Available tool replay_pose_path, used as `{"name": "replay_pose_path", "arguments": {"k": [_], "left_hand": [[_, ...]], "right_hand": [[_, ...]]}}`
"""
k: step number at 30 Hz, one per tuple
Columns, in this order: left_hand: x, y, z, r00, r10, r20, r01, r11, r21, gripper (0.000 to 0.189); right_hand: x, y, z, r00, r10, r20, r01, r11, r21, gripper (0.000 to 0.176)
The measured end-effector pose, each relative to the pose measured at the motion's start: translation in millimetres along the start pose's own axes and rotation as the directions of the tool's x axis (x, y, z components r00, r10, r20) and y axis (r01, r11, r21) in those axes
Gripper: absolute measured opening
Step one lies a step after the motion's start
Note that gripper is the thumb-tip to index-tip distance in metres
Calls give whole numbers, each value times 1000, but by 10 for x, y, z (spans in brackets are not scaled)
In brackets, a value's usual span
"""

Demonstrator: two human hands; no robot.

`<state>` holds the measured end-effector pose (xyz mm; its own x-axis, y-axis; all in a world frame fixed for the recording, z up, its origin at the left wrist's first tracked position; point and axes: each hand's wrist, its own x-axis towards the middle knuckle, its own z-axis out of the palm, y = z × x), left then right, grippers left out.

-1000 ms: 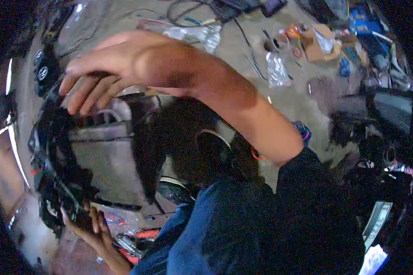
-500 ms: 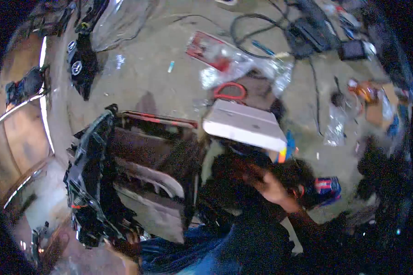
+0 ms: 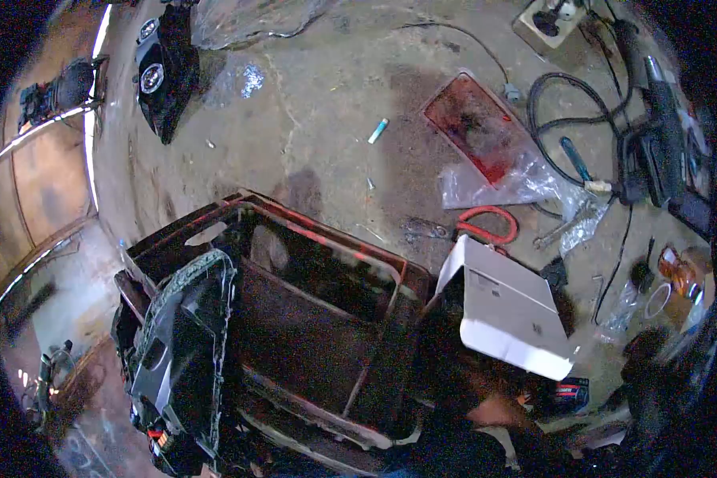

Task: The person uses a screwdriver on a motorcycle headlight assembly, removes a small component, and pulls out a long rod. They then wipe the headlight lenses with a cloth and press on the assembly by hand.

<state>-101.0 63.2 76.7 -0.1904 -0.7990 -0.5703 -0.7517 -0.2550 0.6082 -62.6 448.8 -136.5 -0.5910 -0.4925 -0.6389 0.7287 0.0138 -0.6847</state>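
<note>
A black headlight housing [image 3: 187, 358] with a rough, sealant-like rim stands tilted at lower left, over the side of a dark open box [image 3: 311, 319]. My left hand is at its lower end, almost entirely hidden by the housing and the frame's bottom edge. My right hand [image 3: 498, 410] is in deep shadow to the right of the box, just below a bent white panel [image 3: 510, 307]; its fingers cannot be made out. The box has a worn, reddish rim and a dark interior.
Another black headlight [image 3: 163, 76] lies at upper left. A red lens-like piece [image 3: 478, 127], plastic wrap [image 3: 486, 179], a red hose loop [image 3: 490, 223], black cables [image 3: 542, 119] and a lighter-like stick [image 3: 378, 131] lie on the concrete floor. A power socket block [image 3: 546, 28] is at the back.
The view has shifted, so the floor items and white panel appear farther right. More of the box's opening and the panel's face show. The housing stays at lower left, now showing its rim.
</note>
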Motion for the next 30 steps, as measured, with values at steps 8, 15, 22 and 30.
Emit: {"name": "replay_pose_path", "arguments": {"k": [8,15,22,30], "left_hand": [[40,-157,-97,993,-21,116,25,999,-38,60],[155,-562,-574,916,129,380,-103,991,-87,59],[-165,-132,47,792,204,576,-238,971,-17,57],[-195,-40,-2,702,271,659,-302,951,-68,76]], "right_hand": [[298,-1635,-1152,870,-447,207,493,791,-363,28],[2372,-1342,-985,755,-627,193,387,188,-903,33],[2853,-1297,-831,855,-478,200,262,66,-963,30],[2769,-1426,-839,768,-532,355,376,-73,-924,43]]}}
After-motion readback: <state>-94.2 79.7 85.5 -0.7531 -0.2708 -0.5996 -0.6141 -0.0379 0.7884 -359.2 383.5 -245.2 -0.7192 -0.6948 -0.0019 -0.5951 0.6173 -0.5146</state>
